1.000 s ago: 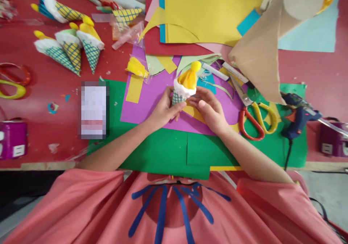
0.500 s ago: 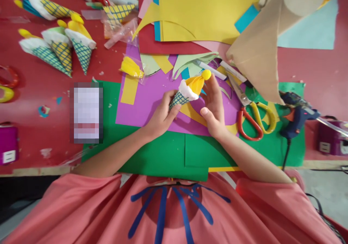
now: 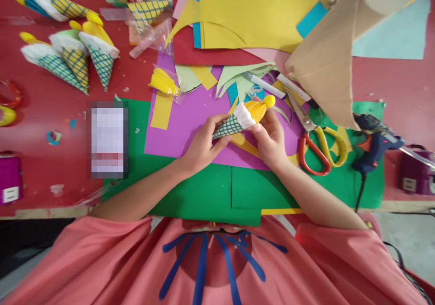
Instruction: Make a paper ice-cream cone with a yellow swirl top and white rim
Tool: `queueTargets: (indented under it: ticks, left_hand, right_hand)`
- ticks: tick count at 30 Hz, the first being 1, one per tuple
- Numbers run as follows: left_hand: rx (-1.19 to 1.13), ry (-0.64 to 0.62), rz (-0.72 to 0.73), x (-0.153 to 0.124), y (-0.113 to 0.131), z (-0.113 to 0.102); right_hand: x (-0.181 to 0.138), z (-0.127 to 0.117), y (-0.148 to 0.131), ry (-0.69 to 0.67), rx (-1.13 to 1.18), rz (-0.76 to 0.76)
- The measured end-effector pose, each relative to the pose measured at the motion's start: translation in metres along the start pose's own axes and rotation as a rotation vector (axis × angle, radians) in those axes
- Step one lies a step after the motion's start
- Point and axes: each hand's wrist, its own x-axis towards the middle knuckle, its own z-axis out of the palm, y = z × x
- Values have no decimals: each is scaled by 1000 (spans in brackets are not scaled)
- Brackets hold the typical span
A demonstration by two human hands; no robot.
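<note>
A small craft ice cream cone [image 3: 231, 126] lies tilted between my hands, its tip to the left. It has a blue-and-pale lattice, a white fluffy rim and a yellow top ending in a round ball. My left hand [image 3: 205, 144] is closed around the pointed end. At the other end, my right hand [image 3: 271, 139] pinches the rim and yellow top between thumb and fingers. Beneath them is a purple sheet [image 3: 190, 135] with yellow paper scraps. Red-and-yellow-handled scissors [image 3: 316, 146] lie just right of my right hand.
Several similar cones [image 3: 102, 60] lie at the upper left. A phone [image 3: 108, 142] rests on the green sheet [image 3: 200, 191]. A glue gun [image 3: 374, 148] with its cord is at the right. Markers [image 3: 267, 85], brown paper [image 3: 326, 46] and yellow sheets [image 3: 258, 10] are farther back.
The cone has tipped toward level, its yellow top moving right and down. My right hand, apart from the rim before, has closed its thumb and fingers on it.
</note>
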Motion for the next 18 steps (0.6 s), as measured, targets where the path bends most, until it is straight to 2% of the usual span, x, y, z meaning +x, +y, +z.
queueTargets:
  ticks: [4,9,13,18]
  left_hand:
    - [-127,-46,40,1,1,0]
    - [-323,-173,-92,2,3,4]
    - [-282,-85,-94,0,6,7]
    - [-179,-25,22,-4,8,7]
  right_hand:
    - [4,-2,2,56,239,105]
    - [6,-2,-1,70,339,189]
    - [4,-1,3,-16,358,194]
    - [0,2,4,-166,320,242]
